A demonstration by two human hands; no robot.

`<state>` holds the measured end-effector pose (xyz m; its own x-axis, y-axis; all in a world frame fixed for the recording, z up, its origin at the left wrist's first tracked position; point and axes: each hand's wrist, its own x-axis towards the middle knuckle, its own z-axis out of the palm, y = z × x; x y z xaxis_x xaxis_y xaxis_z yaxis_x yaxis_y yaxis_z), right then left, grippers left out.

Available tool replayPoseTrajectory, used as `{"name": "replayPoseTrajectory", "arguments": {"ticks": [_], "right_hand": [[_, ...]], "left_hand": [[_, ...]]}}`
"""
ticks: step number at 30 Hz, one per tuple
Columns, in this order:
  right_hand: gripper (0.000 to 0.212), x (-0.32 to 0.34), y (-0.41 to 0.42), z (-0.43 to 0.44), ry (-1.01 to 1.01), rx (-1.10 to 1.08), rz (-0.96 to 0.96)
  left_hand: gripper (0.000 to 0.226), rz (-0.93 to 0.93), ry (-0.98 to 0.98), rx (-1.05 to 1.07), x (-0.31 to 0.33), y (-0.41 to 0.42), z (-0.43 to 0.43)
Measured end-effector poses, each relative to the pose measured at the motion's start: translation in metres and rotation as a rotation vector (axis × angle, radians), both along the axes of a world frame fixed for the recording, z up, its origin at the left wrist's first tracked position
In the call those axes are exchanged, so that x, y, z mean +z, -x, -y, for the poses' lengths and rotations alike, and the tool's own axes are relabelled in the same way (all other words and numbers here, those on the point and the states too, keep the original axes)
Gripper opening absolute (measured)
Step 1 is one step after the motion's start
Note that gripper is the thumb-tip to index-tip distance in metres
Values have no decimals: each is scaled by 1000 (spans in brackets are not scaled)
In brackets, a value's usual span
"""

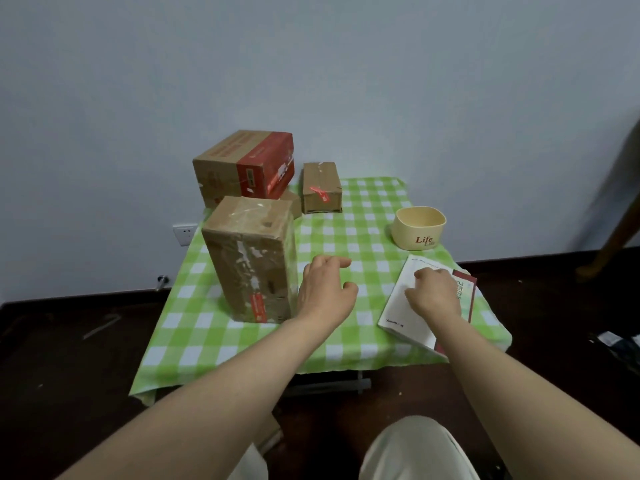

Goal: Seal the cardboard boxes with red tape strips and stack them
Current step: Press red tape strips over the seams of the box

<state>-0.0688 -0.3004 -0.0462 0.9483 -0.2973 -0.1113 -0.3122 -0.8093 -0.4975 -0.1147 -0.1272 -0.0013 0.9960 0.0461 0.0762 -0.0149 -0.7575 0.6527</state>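
Checked table (363, 209): tall box (251, 261) upright front-left, red-printed box (242, 164) behind it, small red-taped box (321, 187) at back. Left hand (325, 289) beside tall box, loosely curled, empty. Right hand (433, 294) bent-fingered on white booklet (398, 306), grip unclear

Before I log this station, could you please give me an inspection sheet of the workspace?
Surface: green checked tablecloth, lying flat.
Job's things: tall box upright front left; printed box back left; small box beside it, bearing a red tape strip.
Clutter: beige tub; white booklet.
Hands: left hand beside tall box, holding nothing; right hand rests on booklet, fingers bent.
Cables: nothing seen.
Surroundings: pale wall, wall socket, dark floor.
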Motion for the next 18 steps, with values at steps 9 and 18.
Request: {"name": "replayPoseTrajectory", "arguments": {"ticks": [9, 18], "right_hand": [[48, -10, -2, -7, 194, -76, 31], [38, -22, -3, 5, 124, -180, -92]], "left_hand": [[35, 183, -52, -86, 2, 2, -12], [30, 307, -13, -89, 19, 0, -11]]}}
